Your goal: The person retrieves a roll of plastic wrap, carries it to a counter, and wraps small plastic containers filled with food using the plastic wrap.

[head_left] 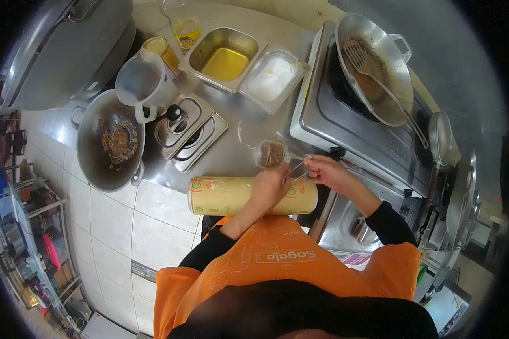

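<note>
A small clear plastic bag [272, 153] with brown crumbly food in it lies over the steel counter, against the fingertips of my left hand [270, 185]. That hand is closed, and its grip on the bag is partly hidden by the fingers. My right hand [329, 173] pinches a thin pale loop that looks like a rubber band [297, 170], stretched between both hands just right of the bag. Under my left wrist lies a large roll of cling film [220, 195], along the counter's front edge.
A gas stove [328, 121] stands at right, bearing a wok [398, 73] with a slotted spatula. Steel pans of yellow oil [226, 63] and white stuff [274, 76] sit at the back. Left are lidded containers [189, 133], a plastic jug [144, 85] and a pan with brown crumbs [87, 147].
</note>
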Motion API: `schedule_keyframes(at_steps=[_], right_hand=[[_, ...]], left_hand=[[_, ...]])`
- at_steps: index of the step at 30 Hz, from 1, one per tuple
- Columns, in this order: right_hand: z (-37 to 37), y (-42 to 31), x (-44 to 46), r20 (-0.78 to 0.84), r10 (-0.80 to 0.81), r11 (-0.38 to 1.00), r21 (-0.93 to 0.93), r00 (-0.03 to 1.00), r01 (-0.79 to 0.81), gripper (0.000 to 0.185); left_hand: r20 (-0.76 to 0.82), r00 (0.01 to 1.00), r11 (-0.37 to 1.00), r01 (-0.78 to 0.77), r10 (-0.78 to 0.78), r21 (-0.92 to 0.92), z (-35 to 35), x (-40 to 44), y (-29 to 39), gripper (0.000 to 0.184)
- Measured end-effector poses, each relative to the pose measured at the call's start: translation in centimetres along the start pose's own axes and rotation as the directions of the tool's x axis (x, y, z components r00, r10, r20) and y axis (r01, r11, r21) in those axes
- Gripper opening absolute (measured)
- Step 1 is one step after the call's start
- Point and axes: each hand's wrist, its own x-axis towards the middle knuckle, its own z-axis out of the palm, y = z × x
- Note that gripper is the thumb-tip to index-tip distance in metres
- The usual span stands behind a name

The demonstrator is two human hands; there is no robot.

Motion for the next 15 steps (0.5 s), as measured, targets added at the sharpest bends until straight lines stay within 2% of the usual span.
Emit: schedule_keyframes(at_steps=[4,7,9,13,15], right_hand=[[-0.3,1.4,2.3,0.025,-0.036,0.995,-0.094,0.999,0.039,0.015],[0.9,1.8,3.3,-0.066,-0.062,0.982,-0.181,0.996,0.049,0.020],[2.1,2.5,3.6,-0.266,-0.150,0.970,-0.228,0.952,0.090,0.023],[2.9,3.8,4.0,-0.342,-0.222,0.967,-0.198,0.913,0.161,0.025],[3.4,4.5,4.4,-0.437,-0.304,0.944,-0.261,0.847,0.204,0.023]], left_hand=[[0.091,0.993,0.994,-0.066,0.073,-0.085,0.0,-1.4,-0.5,0.012],[0.069,0.989,0.991,-0.126,0.128,-0.034,0.8,-2.1,-1.5,0.011],[0.073,0.975,0.974,-0.214,0.209,0.068,0.8,-2.3,-1.6,0.010],[0.110,0.956,0.949,-0.286,0.273,0.131,0.7,-3.2,-2.3,0.010],[0.137,0.938,0.924,-0.340,0.320,0.175,0.7,-3.7,-2.9,0.013]])
